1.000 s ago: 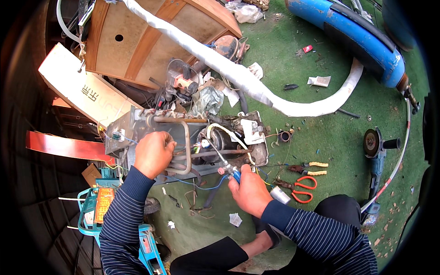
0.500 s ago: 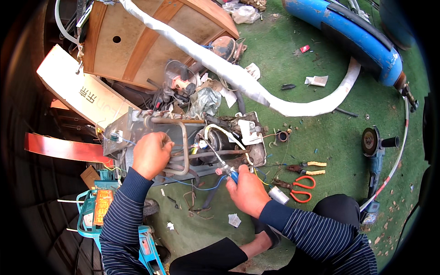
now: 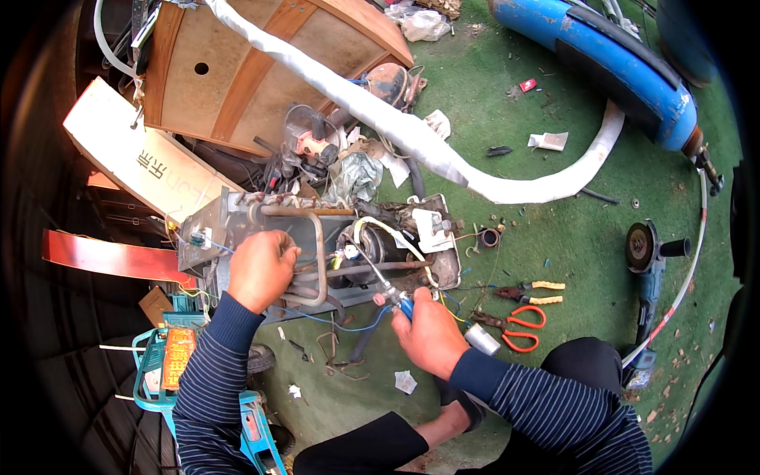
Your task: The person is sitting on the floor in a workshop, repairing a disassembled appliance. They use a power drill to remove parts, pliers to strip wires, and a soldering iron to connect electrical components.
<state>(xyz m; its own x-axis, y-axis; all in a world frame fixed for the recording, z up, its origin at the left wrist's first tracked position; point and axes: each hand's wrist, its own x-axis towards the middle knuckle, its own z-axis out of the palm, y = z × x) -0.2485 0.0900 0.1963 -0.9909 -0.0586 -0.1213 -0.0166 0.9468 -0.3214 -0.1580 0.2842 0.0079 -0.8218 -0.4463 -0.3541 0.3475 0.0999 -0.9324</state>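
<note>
Stripped metal appliance unit point(image 3: 317, 245), judged heavy and sharp-edged: left hand point(image 3: 261, 269) clenches its rigid frame, right hand point(image 3: 427, 332) grips blue-handled pliers point(image 3: 402, 305) on pliable wiring.

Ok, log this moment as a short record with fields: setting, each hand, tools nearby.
setting: green mat outdoors, strewn with scrap
unit: dismantled metal appliance unit with copper tubing and wires
left hand: gripping the unit's tubing, fingers curled
right hand: closed on a blue-handled tool, tip at the wiring
tools nearby: orange-handled scissors, yellow-handled pliers, angle grinder
also: white insulated hose, blue cylinder
</note>
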